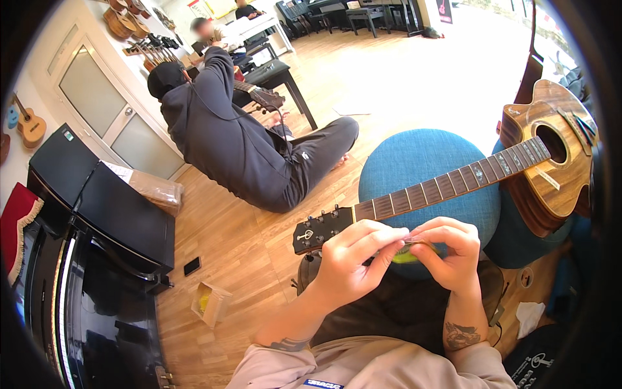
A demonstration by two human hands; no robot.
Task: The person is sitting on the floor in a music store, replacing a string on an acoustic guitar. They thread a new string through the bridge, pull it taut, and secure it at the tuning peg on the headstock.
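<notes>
My left hand point(353, 262) and my right hand point(453, 253) meet in front of me, thumbs and forefingers pinched on a small, thin item point(411, 240), perhaps a coiled string, with a yellow-green piece point(404, 258) hanging below. Just beyond them lies the neck of an acoustic guitar point(453, 183), its black headstock point(311, 230) to the left of my hands. The guitar's wooden body point(544, 194) rests at the right on blue round cushioned seats point(414, 155). The item's exact shape is partly hidden by my fingers.
A person point(227, 155) in dark clothes sits on the floor with a guitar. Others point(214, 32) are farther back. A black piano point(110, 298) stands left, near a phone point(192, 265) and an open cardboard box point(210, 301). A dark bench point(275, 71) and wall-hung guitars are behind.
</notes>
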